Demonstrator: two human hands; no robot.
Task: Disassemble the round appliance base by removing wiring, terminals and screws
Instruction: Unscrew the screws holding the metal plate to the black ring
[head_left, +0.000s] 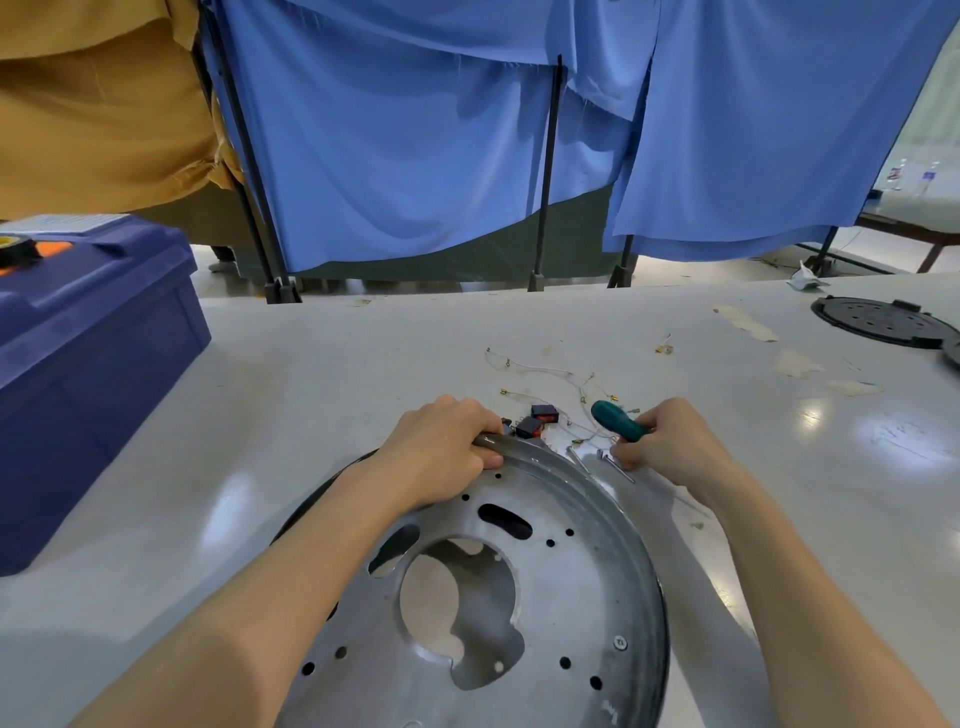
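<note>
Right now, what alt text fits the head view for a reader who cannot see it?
A person's left hand grips the far rim of a round metal appliance base on a white table, while the right hand holds a teal-handled screwdriver near loose wires and screws.

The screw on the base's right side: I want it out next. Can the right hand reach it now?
Probably yes. The screw lies uncovered on the base, the right hand grips the screwdriver just beyond the rim, and the left hand holds the far rim, clear of it.
</note>
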